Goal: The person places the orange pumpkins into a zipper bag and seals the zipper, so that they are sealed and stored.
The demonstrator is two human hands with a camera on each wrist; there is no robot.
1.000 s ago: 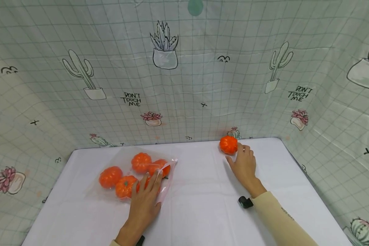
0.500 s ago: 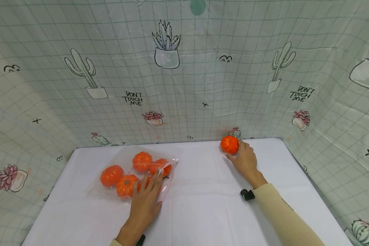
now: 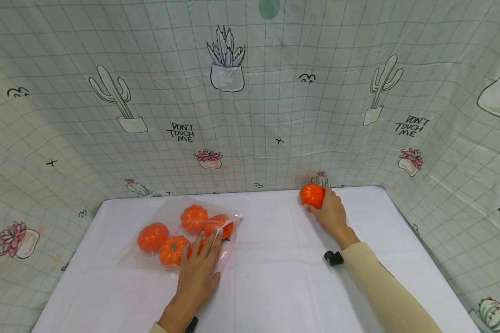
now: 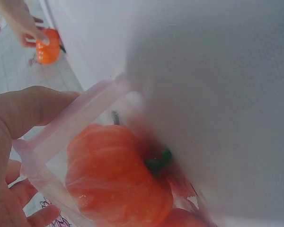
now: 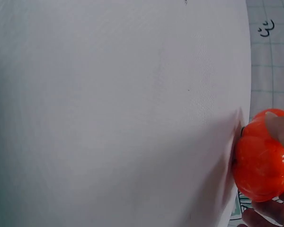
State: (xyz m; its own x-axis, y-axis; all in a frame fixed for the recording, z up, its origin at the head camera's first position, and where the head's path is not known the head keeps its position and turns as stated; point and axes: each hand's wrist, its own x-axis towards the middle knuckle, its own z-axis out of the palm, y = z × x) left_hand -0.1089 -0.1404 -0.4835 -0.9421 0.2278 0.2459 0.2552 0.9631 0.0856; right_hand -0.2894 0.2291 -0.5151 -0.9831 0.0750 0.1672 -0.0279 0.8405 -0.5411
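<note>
A small orange toy pumpkin (image 3: 311,195) sits near the back edge of the table, right of centre. My right hand (image 3: 332,213) grips it from the right. The right wrist view has my thumb on one side of the pumpkin (image 5: 260,156) and fingers curled at the other. A clear plastic bag (image 3: 150,215) with a pink-tinted edge lies on the left, with several orange pumpkins (image 3: 153,237) inside. My left hand (image 3: 196,273) rests on the bag's right part with fingers spread, partly covering one pumpkin. Up close, a bagged pumpkin (image 4: 118,175) shows a green stem.
A white cloth covers the table (image 3: 271,277). Behind it and at both sides hangs a gridded curtain (image 3: 254,106) with cactus drawings. A small black device (image 3: 333,258) shows beside my right sleeve (image 3: 383,286).
My right hand has closed in on the single pumpkin, its thumb and fingers now round it. The left hand and the bag stay in place; the head view has shifted slightly.
</note>
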